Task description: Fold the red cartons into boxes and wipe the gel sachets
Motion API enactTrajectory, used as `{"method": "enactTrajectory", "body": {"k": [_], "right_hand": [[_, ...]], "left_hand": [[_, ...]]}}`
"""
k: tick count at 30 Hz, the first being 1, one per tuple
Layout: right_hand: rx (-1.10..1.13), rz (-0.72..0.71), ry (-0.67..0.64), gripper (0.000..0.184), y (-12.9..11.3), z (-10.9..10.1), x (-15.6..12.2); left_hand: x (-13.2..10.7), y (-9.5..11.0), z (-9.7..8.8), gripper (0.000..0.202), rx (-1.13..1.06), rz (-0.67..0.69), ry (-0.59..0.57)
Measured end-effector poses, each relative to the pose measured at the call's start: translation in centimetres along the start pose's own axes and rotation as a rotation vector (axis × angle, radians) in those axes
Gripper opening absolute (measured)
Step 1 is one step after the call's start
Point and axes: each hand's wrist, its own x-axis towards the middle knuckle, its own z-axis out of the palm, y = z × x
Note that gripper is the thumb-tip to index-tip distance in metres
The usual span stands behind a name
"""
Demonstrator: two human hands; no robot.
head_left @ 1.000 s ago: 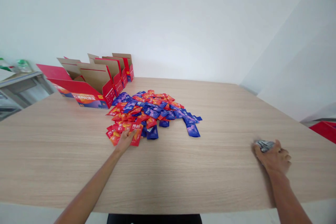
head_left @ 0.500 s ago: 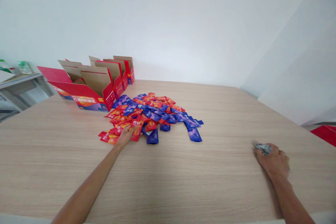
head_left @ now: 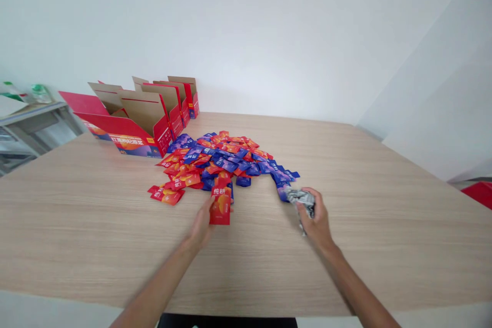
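Observation:
A heap of red and blue sachets [head_left: 223, 161] lies in the middle of the wooden table [head_left: 384, 225]. My left hand [head_left: 202, 225] grips one red sachet [head_left: 221, 206] at the near edge of the heap, a little toward me from the rest. My right hand [head_left: 315, 218] is closed on a crumpled silvery wrapper [head_left: 302, 197], right next to a blue sachet [head_left: 282, 189] at the heap's right end.
Several open red cardboard boxes [head_left: 134, 123] stand in a row at the back left of the table. A grey shelf [head_left: 26, 123] is beyond the left edge. A red bin [head_left: 478, 192] shows past the right edge. White walls stand behind.
My right hand has swung left from the table's right side to the heap, still closed on the wrapper. My left hand has drawn one red sachet out toward me.

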Motion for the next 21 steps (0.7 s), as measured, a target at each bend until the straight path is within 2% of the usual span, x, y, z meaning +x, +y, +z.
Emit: {"method": "enactTrajectory", "body": {"k": [4,7,9,13,18,21], "right_hand": [[0.175,-0.299,-0.219,0.042,-5.6,5.8,-2.1],[0.229,-0.549,-0.399,0.047,-7.8,8.8,-2.8],[0.236,-0.585,-0.441,0.048,-8.5,10.1,-3.0],[0.245,-0.552,-0.546,0.051,-8.6,10.8,-3.9],[0.222,-0.716,-0.719,0.053,-7.8,9.4,-5.5],[0.209,-0.715,-0.676,0.051,-7.8,9.1,-5.6]], "left_hand": [[-2.5,-2.6,2.2,0.051,-0.108,-0.085,-0.085],[-3.3,-3.6,3.0,0.051,-0.169,-0.112,-0.118],[-3.6,-3.9,3.0,0.053,-0.195,-0.116,-0.112],[-4.1,-3.9,2.1,0.061,-0.223,-0.103,-0.063],[-4.6,-4.4,1.3,0.065,-0.239,-0.099,0.001],[-5.1,-5.2,1.6,0.055,-0.255,-0.096,0.028]]}}
